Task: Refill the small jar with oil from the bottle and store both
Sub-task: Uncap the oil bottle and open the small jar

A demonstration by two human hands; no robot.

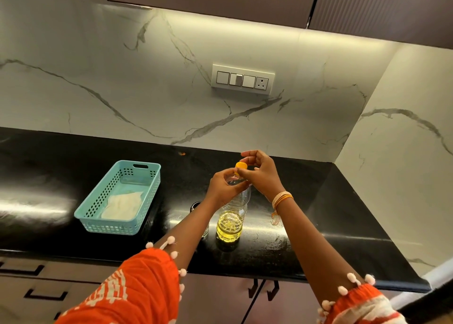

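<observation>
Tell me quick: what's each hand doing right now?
Left hand: gripping the neck of the oil bottle.
Right hand: pinching the yellow cap at the bottle's top.

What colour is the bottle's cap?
Yellow-orange; the cap shows in the head view, pinched by the right hand.

No text, label or number can be read anywhere.

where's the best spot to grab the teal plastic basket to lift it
Grip the teal plastic basket by the slot handle cut into its far short wall, coming from above; a white cloth lies inside, so keep it level.
</observation>
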